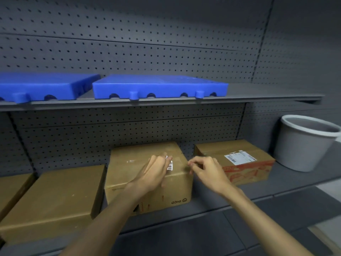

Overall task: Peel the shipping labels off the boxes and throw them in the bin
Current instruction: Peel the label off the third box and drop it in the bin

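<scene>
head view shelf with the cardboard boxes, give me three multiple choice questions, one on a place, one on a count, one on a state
1. Where is the grey plastic bin?
A. right end of the lower shelf
B. on the upper shelf
C. left of all boxes

2. How many blue plastic trays lie on the upper shelf?
A. one
B. two
C. four

3. What is the state of the white shipping label on the red-printed cardboard box?
A. crumpled in the bin
B. half peeled
C. lying flat on the box top

Key: 1 A, it stands right of the rightmost box. 2 B, two lie side by side. 3 C, it lies flat and neither of the hands touches it.
</scene>
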